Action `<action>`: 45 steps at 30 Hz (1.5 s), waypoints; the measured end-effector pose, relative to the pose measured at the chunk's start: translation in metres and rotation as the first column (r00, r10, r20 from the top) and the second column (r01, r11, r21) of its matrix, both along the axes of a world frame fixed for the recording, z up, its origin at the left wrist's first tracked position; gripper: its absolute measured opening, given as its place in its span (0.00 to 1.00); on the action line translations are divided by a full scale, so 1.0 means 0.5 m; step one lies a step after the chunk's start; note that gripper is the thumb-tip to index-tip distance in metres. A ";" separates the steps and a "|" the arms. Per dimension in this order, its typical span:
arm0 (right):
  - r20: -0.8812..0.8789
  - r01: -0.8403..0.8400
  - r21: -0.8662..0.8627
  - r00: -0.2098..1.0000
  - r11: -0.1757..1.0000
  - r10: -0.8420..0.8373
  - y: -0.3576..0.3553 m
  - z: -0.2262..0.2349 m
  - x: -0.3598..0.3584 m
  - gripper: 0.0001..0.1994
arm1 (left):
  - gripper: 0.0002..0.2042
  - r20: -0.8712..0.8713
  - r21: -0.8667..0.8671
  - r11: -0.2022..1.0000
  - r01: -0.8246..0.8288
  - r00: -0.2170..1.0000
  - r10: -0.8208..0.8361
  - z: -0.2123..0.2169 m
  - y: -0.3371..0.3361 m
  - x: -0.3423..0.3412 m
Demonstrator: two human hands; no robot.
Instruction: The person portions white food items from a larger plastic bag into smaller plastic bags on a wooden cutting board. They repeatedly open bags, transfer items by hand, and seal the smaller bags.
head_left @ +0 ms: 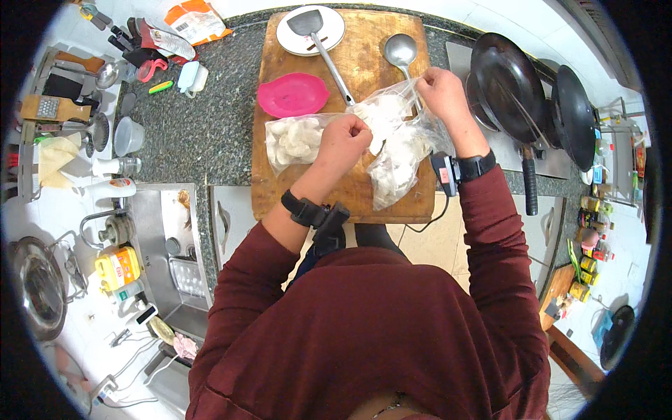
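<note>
"On the grey stone counter lies a large rectangular wooden chopping board (297, 194). What is on it?"

"Biggest first: a crumpled clear plastic bag of white lumps (400, 164), right of the board's middle; it may be two bags overlapping. Then a flatter clear plastic bag of rounded white pieces (297, 142), along the board's left side, and a shallow bright pink dish (290, 96), farther up that side."

"And the hands?"

"The right hand (442, 92) is above the board's right edge, thumb and fingertips nearly closed, apparently pinching the crumpled bag's film. The left hand (343, 145) is over the board's middle, fingers curled toward the thumb; whether it grips film, I can't tell."

"How does the crumpled bag lie from them?"

"Its long axis runs roughly from the board's far right toward its near edge. The bulk is left of and nearer the body than the right fingertips, and just right of the left ones, which are closer to it."
</note>
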State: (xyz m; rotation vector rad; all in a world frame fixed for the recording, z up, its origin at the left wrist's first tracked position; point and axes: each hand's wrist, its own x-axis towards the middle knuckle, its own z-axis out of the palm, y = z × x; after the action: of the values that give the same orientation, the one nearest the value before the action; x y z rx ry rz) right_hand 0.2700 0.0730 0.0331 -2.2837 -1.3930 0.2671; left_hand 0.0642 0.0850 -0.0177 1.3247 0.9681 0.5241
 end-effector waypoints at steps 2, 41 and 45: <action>0.029 -0.126 0.291 0.992 0.949 0.123 -0.005 0.005 -0.007 0.11 | 0.05 0.080 -0.091 0.995 -0.027 0.996 0.035 0.001 -0.003 -0.004; -0.913 -0.290 0.104 0.352 0.951 0.207 -0.024 -0.089 -0.006 0.10 | 0.11 0.374 -0.502 0.775 0.384 0.904 -0.206 -0.244 -0.014 -0.016; -0.913 -0.262 0.295 0.207 0.919 0.353 -0.053 -0.028 0.006 0.09 | 0.24 0.381 -0.628 0.724 0.287 0.924 -0.037 -0.219 -0.013 -0.006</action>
State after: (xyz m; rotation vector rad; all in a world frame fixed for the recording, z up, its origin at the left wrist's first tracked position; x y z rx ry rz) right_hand 0.2730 0.0464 0.0190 -1.1565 -1.0333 1.4476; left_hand 0.0611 0.0783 -0.1274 0.6098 0.6359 0.2069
